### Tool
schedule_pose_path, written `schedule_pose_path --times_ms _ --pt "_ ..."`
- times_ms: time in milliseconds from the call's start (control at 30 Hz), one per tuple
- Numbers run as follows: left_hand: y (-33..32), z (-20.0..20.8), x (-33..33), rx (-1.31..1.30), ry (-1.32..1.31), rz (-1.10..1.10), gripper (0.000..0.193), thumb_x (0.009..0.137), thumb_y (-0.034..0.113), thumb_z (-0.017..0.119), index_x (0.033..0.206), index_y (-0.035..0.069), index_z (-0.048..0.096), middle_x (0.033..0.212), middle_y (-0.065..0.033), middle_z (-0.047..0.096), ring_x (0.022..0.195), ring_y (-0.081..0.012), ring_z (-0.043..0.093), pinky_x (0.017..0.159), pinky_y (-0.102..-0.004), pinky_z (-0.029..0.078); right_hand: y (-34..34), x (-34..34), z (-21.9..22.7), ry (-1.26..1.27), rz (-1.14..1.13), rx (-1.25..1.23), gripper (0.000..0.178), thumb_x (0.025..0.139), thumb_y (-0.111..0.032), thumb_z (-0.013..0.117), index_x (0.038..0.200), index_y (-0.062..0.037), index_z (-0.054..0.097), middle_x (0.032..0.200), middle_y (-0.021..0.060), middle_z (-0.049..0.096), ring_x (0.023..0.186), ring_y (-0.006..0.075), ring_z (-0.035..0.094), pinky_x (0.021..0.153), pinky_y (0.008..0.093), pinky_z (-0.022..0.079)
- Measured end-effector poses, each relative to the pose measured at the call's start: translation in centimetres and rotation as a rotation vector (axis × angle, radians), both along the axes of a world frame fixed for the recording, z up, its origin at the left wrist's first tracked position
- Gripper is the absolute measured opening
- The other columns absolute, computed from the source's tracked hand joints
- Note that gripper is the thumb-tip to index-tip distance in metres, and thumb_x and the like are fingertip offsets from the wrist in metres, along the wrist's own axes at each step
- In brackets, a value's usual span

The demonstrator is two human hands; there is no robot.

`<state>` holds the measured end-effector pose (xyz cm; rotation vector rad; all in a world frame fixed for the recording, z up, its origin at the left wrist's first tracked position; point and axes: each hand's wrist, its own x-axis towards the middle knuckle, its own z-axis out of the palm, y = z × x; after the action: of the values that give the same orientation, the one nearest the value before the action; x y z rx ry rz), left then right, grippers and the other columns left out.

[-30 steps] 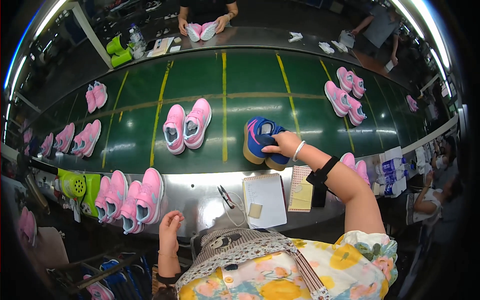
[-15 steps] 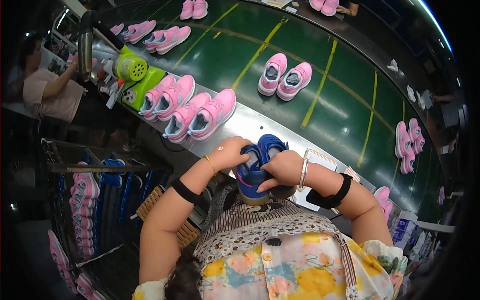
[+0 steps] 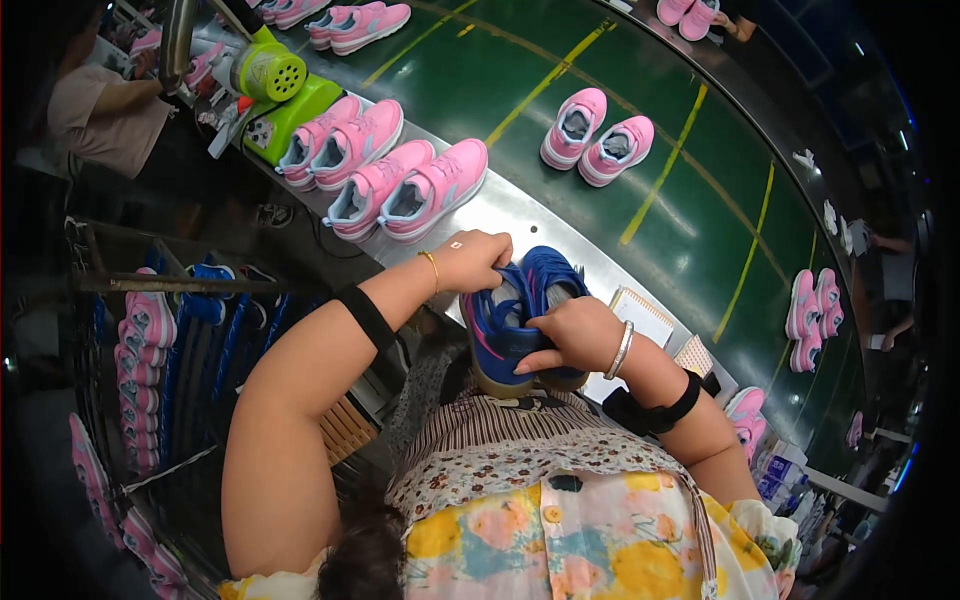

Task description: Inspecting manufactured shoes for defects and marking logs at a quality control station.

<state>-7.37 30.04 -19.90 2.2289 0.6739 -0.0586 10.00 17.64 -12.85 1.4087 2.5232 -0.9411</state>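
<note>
A pair of dark blue sneakers with pink trim stands side by side against my apron, at the metal ledge. My left hand (image 3: pixel 476 262) is closed in a pinch at the upper front of the left blue sneaker (image 3: pixel 490 350), on what looks like its strap or laces. My right hand (image 3: pixel 578 335) grips that sneaker's collar, thumb along its heel side. Partly behind my right hand is the right blue sneaker (image 3: pixel 552 275), its toe pointing away from me. Grey stuffing shows inside both shoes.
Two pairs of pink sneakers (image 3: pixel 437 190) line the ledge at left, beside a green machine (image 3: pixel 290 120). More pink pairs (image 3: pixel 615 150) sit on the green conveyor (image 3: pixel 680 220). A notebook (image 3: pixel 643 318) lies right of my hands. A shoe rack (image 3: pixel 190 283) stands lower left; a person works beyond it.
My left hand has moved up and forward from the left sneaker's collar towards its front, pinching there. My right hand keeps its grip. The whole view has shifted slightly.
</note>
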Motion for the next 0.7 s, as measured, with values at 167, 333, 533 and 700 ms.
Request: schedule_pose_path --times_ms 167,333,533,700 --pt "0.9 -0.5 -1.0 -0.277 -0.065 0.078 0.022 0.066 0.005 0.061 0.083 0.003 0.047 0.07 -0.0088 0.057 0.065 -0.0184 0.055 0.059 -0.0295 0.042 -0.5 0.0 -0.5 0.132 -0.073 0.07 0.057 0.07 -0.063 0.054 0.076 -0.0068 0.064 0.058 0.0116 0.057 0.057 0.0302 0.058 0.051 0.0385 0.045" --pt "1.5 -1.2 -1.3 -0.421 -0.059 0.077 0.021 0.068 0.002 0.058 0.084 0.003 0.044 0.07 -0.0087 0.057 0.079 -0.0165 0.061 0.064 -0.0272 0.043 -0.3 0.2 -0.8 0.167 -0.067 0.043 0.055 0.071 -0.061 0.054 0.078 -0.0064 0.063 0.059 0.0113 0.057 0.058 0.0298 0.058 0.051 0.0384 0.044" --pt "1.7 -2.0 -1.7 -0.636 -0.048 0.139 0.019 0.07 -0.004 0.054 0.084 0.004 0.043 0.074 -0.0032 0.053 0.094 -0.015 0.058 0.071 -0.0239 0.041 0.1 0.3 -0.7 0.19 -0.065 0.03 0.055 0.071 -0.06 0.054 0.078 -0.0064 0.063 0.058 0.0112 0.057 0.057 0.0298 0.058 0.051 0.0385 0.044" --pt "2.0 -2.6 -1.8 -0.815 -0.091 0.173 0.022 0.07 -0.008 0.052 0.085 0.005 0.043 0.075 -0.0001 0.045 0.1 -0.0167 0.055 0.07 -0.0219 0.039 0.3 0.2 -0.4 0.185 -0.063 0.025 0.054 0.072 -0.06 0.054 0.078 -0.0064 0.063 0.059 0.0112 0.057 0.057 0.0297 0.058 0.051 0.0385 0.044"
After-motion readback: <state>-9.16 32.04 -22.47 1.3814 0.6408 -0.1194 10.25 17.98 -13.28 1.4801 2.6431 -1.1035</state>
